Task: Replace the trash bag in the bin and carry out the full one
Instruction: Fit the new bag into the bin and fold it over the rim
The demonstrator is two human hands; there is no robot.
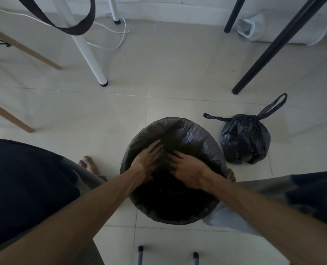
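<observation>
A round bin [197, 217] stands on the tiled floor between my feet, lined with a black trash bag [193, 138] whose edge is folded over the rim. Both hands reach into its mouth. My left hand [149, 161] lies flat with fingers spread, pressing the bag's plastic inward and down. My right hand [185, 170] presses the plastic beside it, fingers spread too. To the right of the bin sits the full black bag [244, 142], tied shut, with its two handle loops sticking up.
White table legs [93, 62] and a white cable [118, 37] lie beyond the bin, black legs [269, 48] at the right, wooden chair legs [25, 52] at the left. A small white bin [245, 28] lies by the wall. Two grey legs [139, 255] stand near me.
</observation>
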